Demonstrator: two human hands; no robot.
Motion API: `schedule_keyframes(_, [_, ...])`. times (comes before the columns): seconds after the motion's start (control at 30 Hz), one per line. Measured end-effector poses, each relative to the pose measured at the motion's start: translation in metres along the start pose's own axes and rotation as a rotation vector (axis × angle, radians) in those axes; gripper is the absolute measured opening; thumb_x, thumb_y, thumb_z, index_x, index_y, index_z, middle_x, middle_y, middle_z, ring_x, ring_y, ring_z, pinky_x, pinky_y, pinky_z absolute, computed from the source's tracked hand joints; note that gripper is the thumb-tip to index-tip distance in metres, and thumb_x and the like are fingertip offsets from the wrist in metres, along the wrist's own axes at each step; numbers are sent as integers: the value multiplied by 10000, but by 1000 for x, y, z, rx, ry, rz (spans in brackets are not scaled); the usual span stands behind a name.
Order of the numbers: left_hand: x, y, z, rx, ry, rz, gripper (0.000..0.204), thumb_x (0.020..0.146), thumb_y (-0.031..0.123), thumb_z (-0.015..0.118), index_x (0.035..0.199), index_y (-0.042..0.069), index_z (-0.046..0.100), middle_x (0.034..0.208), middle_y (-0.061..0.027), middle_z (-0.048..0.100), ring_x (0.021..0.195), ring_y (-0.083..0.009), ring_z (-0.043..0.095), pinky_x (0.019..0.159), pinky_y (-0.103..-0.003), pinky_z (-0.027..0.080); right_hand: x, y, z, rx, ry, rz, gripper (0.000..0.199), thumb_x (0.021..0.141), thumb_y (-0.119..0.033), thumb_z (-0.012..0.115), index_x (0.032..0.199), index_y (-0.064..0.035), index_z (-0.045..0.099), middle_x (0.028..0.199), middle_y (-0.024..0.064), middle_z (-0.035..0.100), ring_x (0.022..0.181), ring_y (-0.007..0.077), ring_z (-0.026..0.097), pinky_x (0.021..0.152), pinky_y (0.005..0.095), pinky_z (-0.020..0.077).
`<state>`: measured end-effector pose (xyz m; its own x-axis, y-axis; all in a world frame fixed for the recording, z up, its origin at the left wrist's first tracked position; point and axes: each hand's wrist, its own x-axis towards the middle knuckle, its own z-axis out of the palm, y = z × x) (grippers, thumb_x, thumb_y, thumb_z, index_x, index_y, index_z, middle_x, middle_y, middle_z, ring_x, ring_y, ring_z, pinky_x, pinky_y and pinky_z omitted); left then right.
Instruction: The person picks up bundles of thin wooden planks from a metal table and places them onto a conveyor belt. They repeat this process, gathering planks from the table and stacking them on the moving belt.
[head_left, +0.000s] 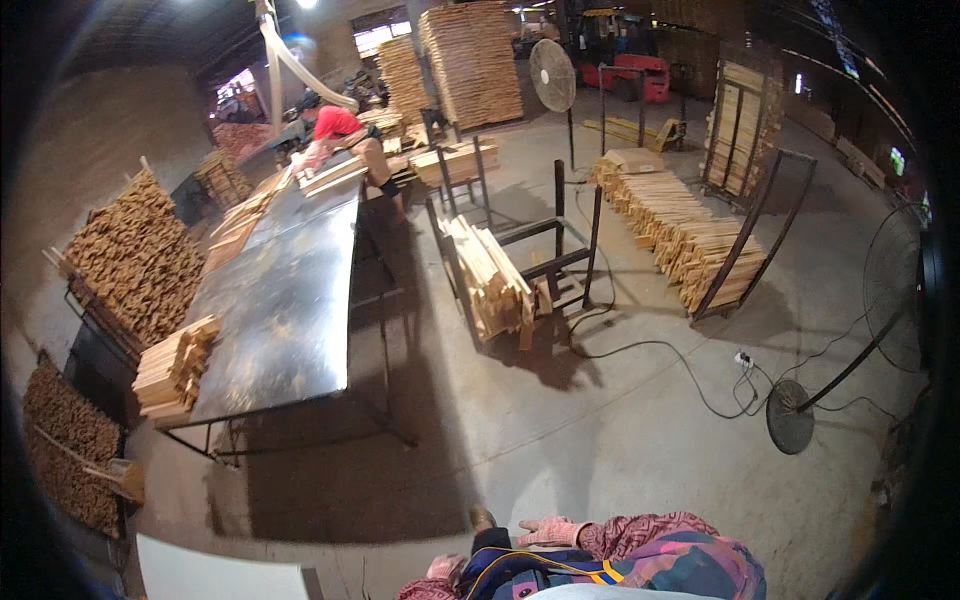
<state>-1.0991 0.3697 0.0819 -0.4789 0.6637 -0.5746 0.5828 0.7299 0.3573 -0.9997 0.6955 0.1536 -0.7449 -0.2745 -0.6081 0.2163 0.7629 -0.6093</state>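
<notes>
The right hand [553, 531], in a pink glove, lies flat with fingers spread, holding nothing. The left hand [445, 569] shows only in part; its fingers' state cannot be told. Both hang over the concrete floor [600, 440]. Well apart stands a long metal worktop [285, 300] bearing a stack of wood strips [175, 368]. Two standing fans [880, 300] are visible.

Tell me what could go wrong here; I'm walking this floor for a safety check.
1. The black cable snakes loose across the concrete between the rack and the fan base; someone could trip on it.
2. The stack of sticks sits at the very corner of the metal table and might slide off.
3. The gloved right hand and left hand hold nothing.
</notes>
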Motion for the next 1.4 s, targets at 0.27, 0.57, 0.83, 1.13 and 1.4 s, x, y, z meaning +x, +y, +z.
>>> schedule_keyframes(0.27, [112,-137,-102,-104,262,9,262,870,262,611,1090,148,696,1023,-154,713,968,-333,675,857,-443,529,79,-40,-145,179,144,330,851,856,-714,521,1503,-171,416,1438,190,521,1330,386,487,1091,494,371])
schedule_keyframes(0.57, [270,-176,-403,-329,680,-475,652,883,403,638,1450,134,463,1379,-129,556,1239,-324,530,1055,-426,430,254,6,-279,-222,85,262,425,951,-457,528,1371,-398,541,1491,135,477,1283,407,525,1042,496,444])
schedule_keyframes(0.83, [349,-240,-522,-323,683,-714,902,793,445,712,1520,77,325,1576,-213,295,1422,-422,285,1184,-501,239,409,95,-449,0,41,583,402,943,-483,493,1299,-341,614,1495,175,456,1309,410,491,1079,479,406])
schedule_keyframes(1.13, [472,-272,-639,-268,554,-909,995,739,490,714,1527,75,272,1570,-283,236,1424,-479,247,1178,-546,208,537,26,-743,-181,306,111,464,948,-455,521,1365,-255,563,1360,176,565,1256,379,544,1007,498,446])
schedule_keyframes(1.4, [618,-382,-770,-33,773,-791,981,732,568,637,1502,43,333,1494,-297,362,1359,-474,351,1162,-556,240,689,34,-849,-74,227,156,622,985,-560,447,1456,-154,482,1533,172,408,1339,382,472,1107,454,385])
